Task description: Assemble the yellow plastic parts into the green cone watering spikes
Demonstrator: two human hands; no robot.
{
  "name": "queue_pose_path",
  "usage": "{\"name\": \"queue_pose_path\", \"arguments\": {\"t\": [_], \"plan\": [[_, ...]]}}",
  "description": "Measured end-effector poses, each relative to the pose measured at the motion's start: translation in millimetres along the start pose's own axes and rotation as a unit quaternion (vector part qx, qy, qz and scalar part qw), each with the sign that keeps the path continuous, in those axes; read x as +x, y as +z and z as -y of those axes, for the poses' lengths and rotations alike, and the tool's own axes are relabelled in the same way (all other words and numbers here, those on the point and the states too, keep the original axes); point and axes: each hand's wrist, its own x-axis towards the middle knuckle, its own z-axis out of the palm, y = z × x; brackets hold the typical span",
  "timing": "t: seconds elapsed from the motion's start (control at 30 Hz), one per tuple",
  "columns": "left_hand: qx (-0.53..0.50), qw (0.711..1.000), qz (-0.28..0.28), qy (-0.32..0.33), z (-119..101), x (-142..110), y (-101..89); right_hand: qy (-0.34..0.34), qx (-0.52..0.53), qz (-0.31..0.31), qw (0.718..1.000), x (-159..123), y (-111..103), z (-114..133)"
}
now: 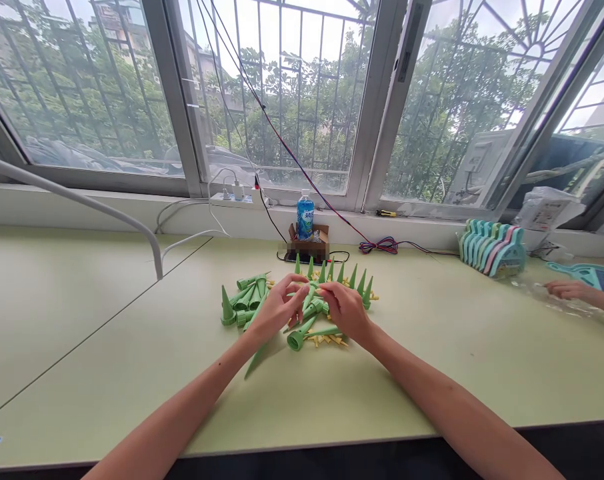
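Green spike [309, 295] sits between the two hands, over the middle of the parts pile; left hand [281, 303] has thumb and fingers pinched on it, right hand [348, 312] has its fingertips bent in at the other side, can't tell if they're clamped on it. Loose green cones [255, 293] lie left of the hands, one standing upright, more below. Yellow pieces [332, 341] are scattered just below the right hand. Behind: row of upright green spikes [353, 276], yellow bits around their bases. Further back, blue bottle [306, 217] by a small cardboard box [323, 233], coiled cable [379, 247] to the right. Far right, pastel rack of parts [492, 248], co-worker's hand [566, 289] near a blue item [577, 271], all on the pale green table [432, 360]
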Motion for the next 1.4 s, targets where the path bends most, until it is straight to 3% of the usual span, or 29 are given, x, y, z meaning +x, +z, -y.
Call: {"name": "queue_pose_path", "arguments": {"t": [0.4, 0.87, 1.4], "plan": [[-0.015, 0.999, -0.006, 0.034, 2.0, 0.2, 2.0, 0.016, -0.001, -0.019, 1.000, 0.3, -0.6, 2.3], [0.142, 0.985, -0.051, 0.079, 7.5, -1.7, 4.5, 0.094, 0.038, 0.013, 0.995, 1.1, -0.3, 5.2], [0.145, 0.981, -0.079, 0.099, 9.4, -0.8, 8.6, 0.132, 0.073, 0.043, 0.988, 1.5, 1.1, 6.0]]}}
